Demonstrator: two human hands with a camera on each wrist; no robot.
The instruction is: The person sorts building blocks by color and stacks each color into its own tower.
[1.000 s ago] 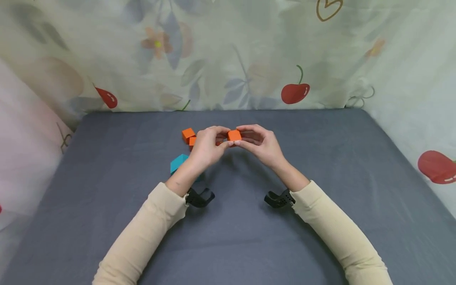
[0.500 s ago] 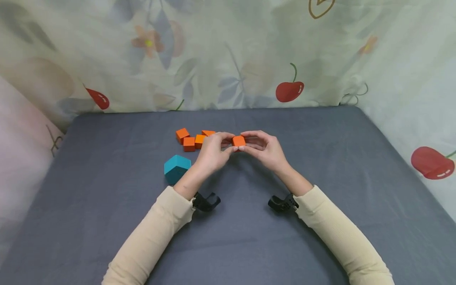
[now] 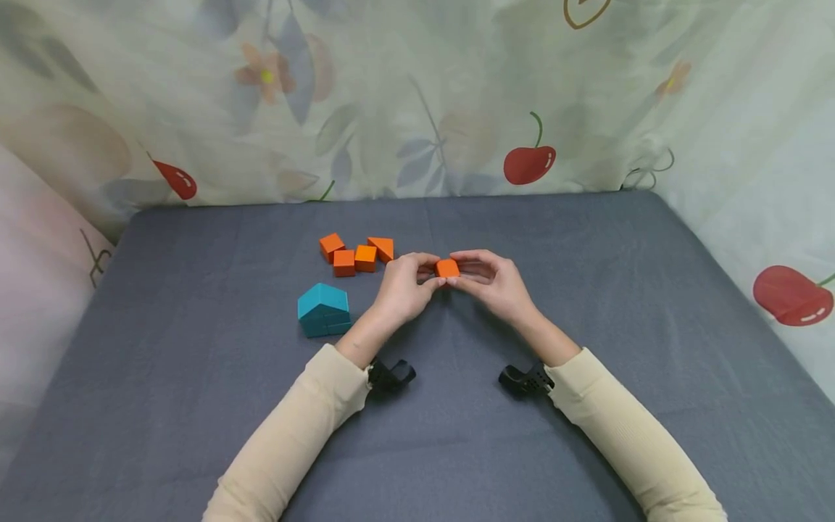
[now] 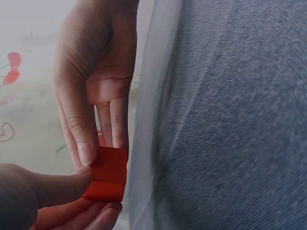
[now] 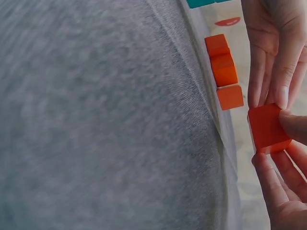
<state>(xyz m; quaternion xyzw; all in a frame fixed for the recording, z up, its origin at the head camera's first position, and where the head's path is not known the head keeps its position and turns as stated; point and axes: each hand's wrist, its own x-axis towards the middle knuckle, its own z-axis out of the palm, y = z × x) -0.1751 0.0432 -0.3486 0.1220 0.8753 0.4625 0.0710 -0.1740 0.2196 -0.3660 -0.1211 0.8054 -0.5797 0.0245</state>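
One orange block [image 3: 447,269] is pinched by the left hand [image 3: 407,283] and the right hand [image 3: 493,284], toward the far edge of the grey table [image 3: 457,442]. Three orange cubes [image 3: 343,264] and an orange triangle block [image 3: 383,248] are set beside the left hand, nearer the far left corner. Teal blocks [image 3: 323,312] are seen close to the left wrist [image 3: 359,344].

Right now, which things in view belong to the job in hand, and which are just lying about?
In the job:
- orange block, pinched between left hand and right hand
- loose orange blocks, probably, by matching colour

Apparently just there:
- teal blocks, untouched
- patterned backdrop
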